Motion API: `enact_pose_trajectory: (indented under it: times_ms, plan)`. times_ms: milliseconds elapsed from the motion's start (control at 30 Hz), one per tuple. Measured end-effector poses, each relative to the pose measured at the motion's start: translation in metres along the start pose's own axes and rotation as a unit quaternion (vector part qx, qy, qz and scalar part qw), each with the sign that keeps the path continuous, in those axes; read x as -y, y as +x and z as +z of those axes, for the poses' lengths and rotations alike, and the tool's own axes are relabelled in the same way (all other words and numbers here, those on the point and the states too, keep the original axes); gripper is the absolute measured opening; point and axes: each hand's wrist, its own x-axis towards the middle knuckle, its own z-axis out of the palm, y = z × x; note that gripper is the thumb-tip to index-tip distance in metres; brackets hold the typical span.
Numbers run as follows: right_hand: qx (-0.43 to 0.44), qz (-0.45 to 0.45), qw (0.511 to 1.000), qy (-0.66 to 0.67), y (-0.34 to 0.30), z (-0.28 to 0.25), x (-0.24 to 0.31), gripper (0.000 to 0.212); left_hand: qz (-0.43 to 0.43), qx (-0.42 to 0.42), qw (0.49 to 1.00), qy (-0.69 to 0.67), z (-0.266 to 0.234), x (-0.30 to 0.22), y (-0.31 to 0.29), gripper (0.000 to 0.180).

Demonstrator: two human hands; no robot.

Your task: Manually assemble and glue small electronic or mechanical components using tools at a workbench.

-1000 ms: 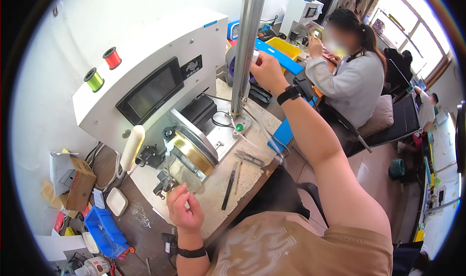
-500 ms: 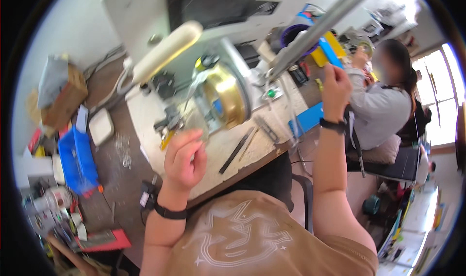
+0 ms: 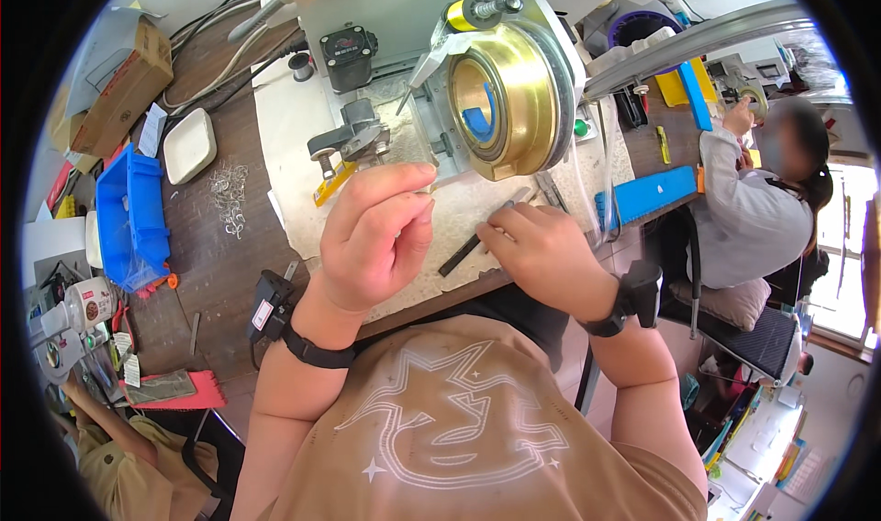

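My left hand [image 3: 381, 241] is closed in a pinch in front of the machine, thumb against the bent fingers. At its fingertips there may be a tiny piece, too small to name. My right hand [image 3: 551, 255] is low over the bench's front edge, its fingers drawn together. A slim black stick-like tool [image 3: 459, 257] lies on the bench and runs up to its fingertips; whether the fingers grip it or another slim tool is hidden. Just beyond the hands stands a brass-coloured ring [image 3: 505, 145] on the machine, with a blue piece [image 3: 477, 124] inside.
A metal clamp fixture [image 3: 349, 136] stands left of the ring. Small wire pieces [image 3: 228, 195], a white dish [image 3: 190, 145] and a blue bin [image 3: 128, 218] are at left. A blue strip [image 3: 647, 195] lies at right, near a seated person [image 3: 752, 186].
My right hand has come down from high on the right to the bench front, beside the slim tools. My left hand stays pinched near the machine. The view has shifted.
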Motion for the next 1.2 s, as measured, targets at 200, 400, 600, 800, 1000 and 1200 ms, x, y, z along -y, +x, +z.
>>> enact_pose_trajectory:
  times_ms: [200, 400, 600, 800, 1000, 1200]
  plan:
    - [0.096, -0.046, 0.987, -0.117, 0.013, 0.008, 0.004, 0.014, 0.001, -0.002, 1.0, -0.01, -0.002, 0.0, -0.001, 0.02]
    - [0.056, -0.058, 0.997, -0.01, 0.017, -0.009, 0.0, 0.017, -0.006, 0.016, 1.0, -0.02, -0.005, 0.001, -0.003, 0.02]
    - [-0.285, 0.025, 0.927, 0.245, 0.004, -0.04, 0.029, 0.04, 0.014, 0.01, 1.0, -0.002, -0.001, 0.004, -0.003, 0.019]
    - [-0.377, 0.073, 0.883, 0.27, 0.019, -0.039, 0.053, 0.041, 0.029, -0.022, 0.999, -0.006, 0.003, 0.006, -0.003, 0.03]
    - [-0.342, 0.012, 0.902, 0.264, 0.022, -0.039, 0.037, 0.05, 0.03, -0.017, 0.999, -0.013, 0.003, 0.008, -0.002, 0.03]
    - [-0.375, 0.031, 0.878, 0.296, 0.024, -0.03, 0.041, 0.046, 0.029, -0.023, 0.999, -0.016, 0.004, 0.009, -0.003, 0.029]
